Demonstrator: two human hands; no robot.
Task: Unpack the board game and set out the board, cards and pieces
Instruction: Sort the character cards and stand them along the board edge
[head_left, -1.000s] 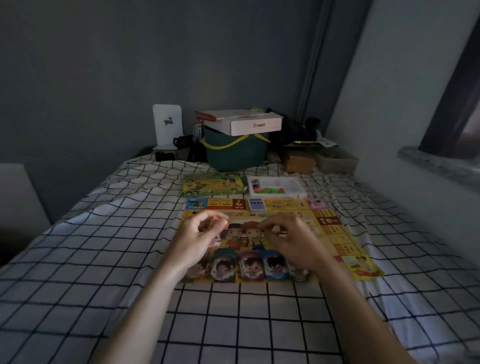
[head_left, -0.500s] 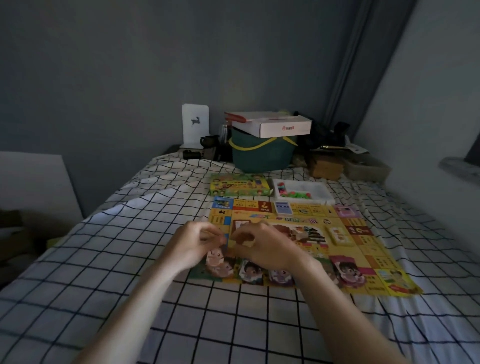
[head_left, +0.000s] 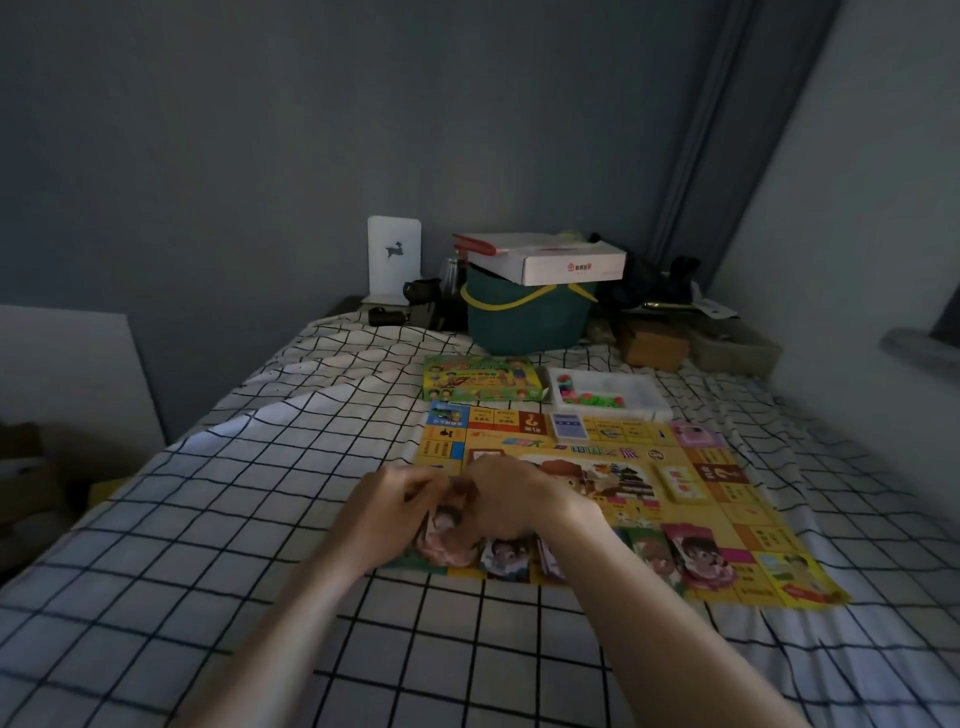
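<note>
Both hands, left (head_left: 387, 512) and right (head_left: 511, 501), met fingertip to fingertip, pinching a small picture-printed cardboard character piece (head_left: 448, 519). Beyond them, a white rectangular plastic tray (head_left: 641, 391) held bright green and pink tokens (head_left: 589, 399).

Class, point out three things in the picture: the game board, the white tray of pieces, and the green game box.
Game board (head_left: 737, 512), head view, yellow right border.
White tray (head_left: 631, 387), head view, bare floor.
Green box (head_left: 480, 378), head view, lid centre.

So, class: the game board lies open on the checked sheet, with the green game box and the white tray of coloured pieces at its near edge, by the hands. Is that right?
Not quite. The head view shows the green game box and white tray at the game board's far edge, away from the hands. The rest holds.
</note>
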